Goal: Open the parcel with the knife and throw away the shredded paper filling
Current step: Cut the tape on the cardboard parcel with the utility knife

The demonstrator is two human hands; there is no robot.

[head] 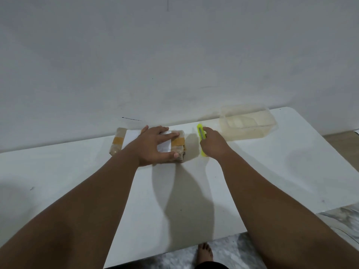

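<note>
A white table (272, 171) stands against a bare white wall (174, 55), with marbled floor (174, 257) at its near edge. The taped parcel (117, 141) lies by the far edge under the left hand (153, 148), whose fingers are spread flat on top. Just to its right, the right hand (212, 144) has its fingers curled round the yellow-green utility knife (200, 131). A clear plastic container (246, 123) sits at the far right, and the table's near half is open.

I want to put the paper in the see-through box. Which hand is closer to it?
Right. The right hand is on the utility knife, just left of the clear plastic container; the left hand presses the parcel, farther left.
</note>
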